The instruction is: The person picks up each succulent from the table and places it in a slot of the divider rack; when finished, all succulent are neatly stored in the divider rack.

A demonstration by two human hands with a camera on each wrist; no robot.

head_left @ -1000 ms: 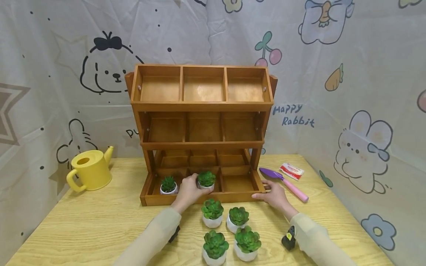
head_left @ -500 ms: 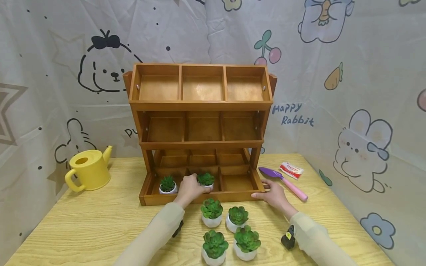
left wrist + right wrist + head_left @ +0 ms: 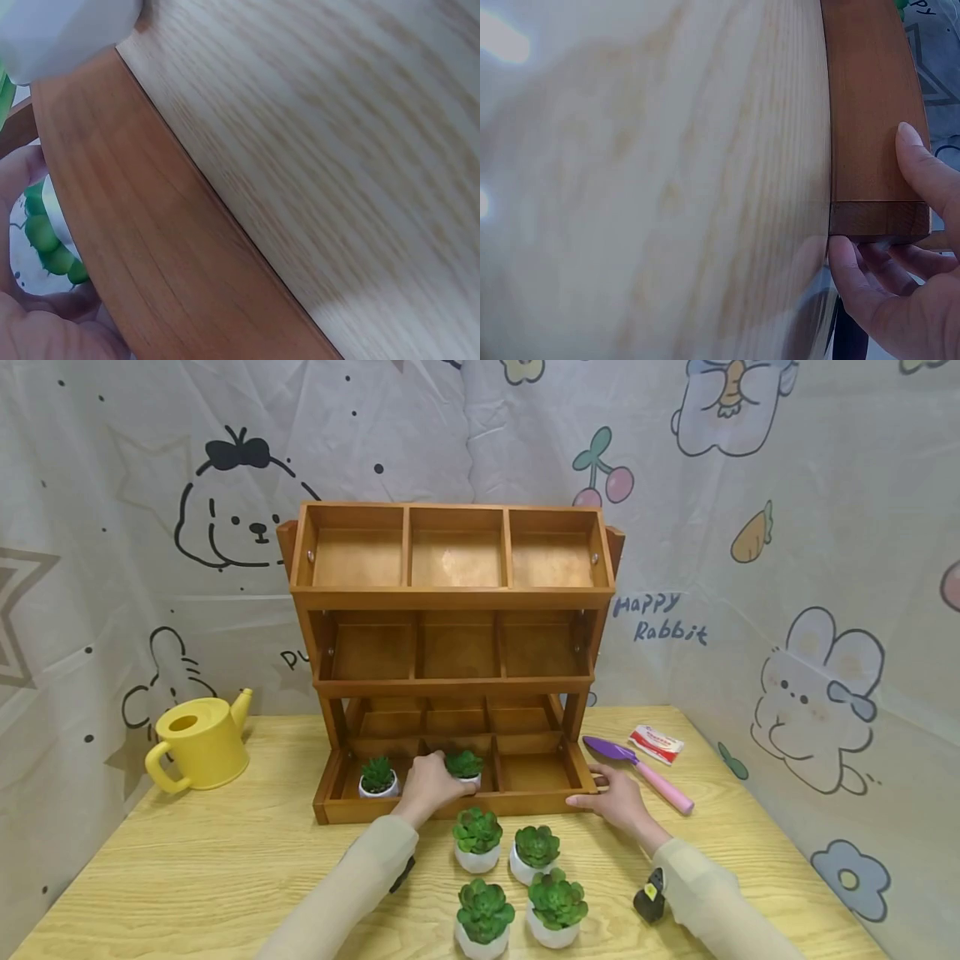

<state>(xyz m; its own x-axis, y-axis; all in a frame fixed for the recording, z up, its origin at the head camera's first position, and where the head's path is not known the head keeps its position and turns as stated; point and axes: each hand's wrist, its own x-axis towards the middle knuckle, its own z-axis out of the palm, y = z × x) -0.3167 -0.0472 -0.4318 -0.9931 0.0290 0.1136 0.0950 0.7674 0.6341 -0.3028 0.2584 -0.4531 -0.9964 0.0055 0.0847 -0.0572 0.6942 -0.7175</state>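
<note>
Left hand (image 3: 431, 783): pinching one potted plant (image 3: 467, 765), inside the bottom row's middle compartment (image 3: 459, 744). Right hand (image 3: 618, 797): gripping the shelf (image 3: 450, 602) at its front right corner. Advisable: plant upright, shelf braced, light touch.

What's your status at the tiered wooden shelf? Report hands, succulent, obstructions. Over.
Left hand gripping potted succulent, bottom front row, middle compartment. Right hand holding right front corner of tiered wooden shelf. Nothing visibly in the way.

Both sleeves (image 3: 345, 889) are long, pale beige — the right wrist camera (image 3: 647, 907) is black (with a yellow mark (image 3: 649, 890)).
</note>
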